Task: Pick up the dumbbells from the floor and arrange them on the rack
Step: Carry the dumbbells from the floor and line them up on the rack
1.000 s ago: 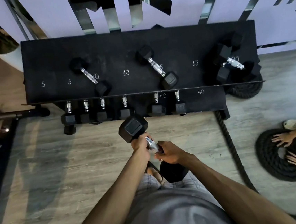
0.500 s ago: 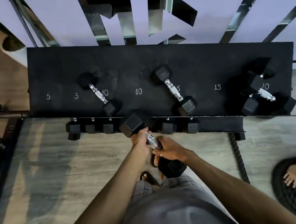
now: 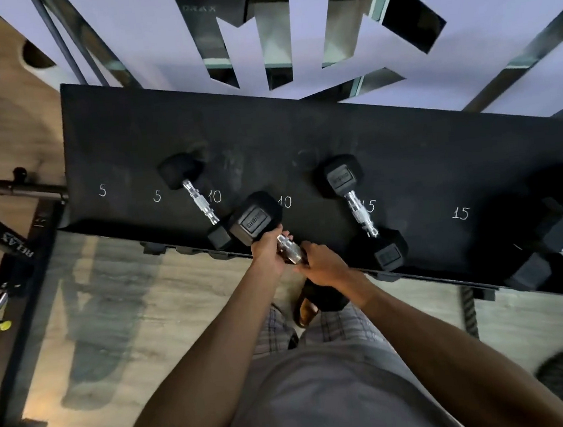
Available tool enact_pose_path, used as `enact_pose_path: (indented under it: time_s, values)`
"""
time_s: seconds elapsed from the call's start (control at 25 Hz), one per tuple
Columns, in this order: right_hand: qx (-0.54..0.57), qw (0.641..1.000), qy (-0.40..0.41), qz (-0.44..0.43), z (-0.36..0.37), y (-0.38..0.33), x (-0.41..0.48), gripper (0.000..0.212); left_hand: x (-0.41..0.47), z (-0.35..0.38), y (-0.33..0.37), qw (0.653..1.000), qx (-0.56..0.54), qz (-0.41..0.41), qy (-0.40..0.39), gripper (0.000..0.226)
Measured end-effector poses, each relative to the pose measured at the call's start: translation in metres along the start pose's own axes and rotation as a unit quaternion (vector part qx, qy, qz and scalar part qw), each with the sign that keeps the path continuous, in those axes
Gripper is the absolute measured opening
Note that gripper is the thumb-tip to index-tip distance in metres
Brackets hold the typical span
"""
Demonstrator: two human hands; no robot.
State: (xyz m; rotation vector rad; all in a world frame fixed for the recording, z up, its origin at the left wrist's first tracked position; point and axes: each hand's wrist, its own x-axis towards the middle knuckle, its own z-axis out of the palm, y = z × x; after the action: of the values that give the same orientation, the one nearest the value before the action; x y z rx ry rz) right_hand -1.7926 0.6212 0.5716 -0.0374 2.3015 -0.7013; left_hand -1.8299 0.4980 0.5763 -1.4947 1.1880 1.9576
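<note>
While over the rack (image 3: 136,151), both hands closed around dumbbell (image 3: 268,230): left hand (image 3: 267,254), right hand (image 3: 319,266).

— What is written on the rack (image 3: 128,131)?
— White numbers along its front edge: 5, 5, 10, 10, 15, 15.
— Anything else?
— "RELAX" on the black bench frame (image 3: 18,244) off the rack's left end.

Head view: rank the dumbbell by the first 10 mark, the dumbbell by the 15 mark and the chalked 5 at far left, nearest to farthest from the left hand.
From the left hand:
1. Dumbbell by the 10 mark, just left.
2. Dumbbell by the 15 mark, to the right.
3. Far-left chalked 5, near the rack's left end.
</note>
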Motion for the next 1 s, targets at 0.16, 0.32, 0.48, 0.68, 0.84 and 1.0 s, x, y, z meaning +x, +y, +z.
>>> enact_pose_path:
  time_s: [0.16, 0.32, 0.48, 0.68, 0.84, 1.0]
  values:
    - [-0.059, 0.998, -0.008, 0.007, -0.019, 0.004, 0.034, 0.037, 0.031, 0.012, 0.012, 0.997, -0.062, -0.037, -0.023, 0.006]
    - [-0.116, 0.993, -0.019, 0.014, -0.025, 0.008, 0.061, 0.034, 0.053, 0.018, 0.018, 0.993, -0.080, -0.073, -0.037, 0.009]
    - [-0.159, 0.987, -0.011, 0.027, -0.025, 0.007, 0.076, 0.032, 0.072, 0.018, 0.020, 0.990, -0.084, -0.107, -0.042, 0.010]
    - [-0.173, 0.983, -0.020, 0.051, -0.019, 0.013, 0.090, 0.033, 0.085, 0.016, 0.018, 0.985, -0.094, -0.137, -0.042, 0.013]
    - [-0.169, 0.983, -0.026, 0.064, -0.013, 0.019, 0.097, 0.034, 0.094, 0.015, 0.013, 0.986, -0.082, -0.143, -0.024, 0.016]
    - [-0.180, 0.982, -0.003, 0.053, -0.009, 0.023, 0.098, 0.033, 0.101, 0.014, 0.010, 0.987, -0.068, -0.145, -0.017, 0.016]
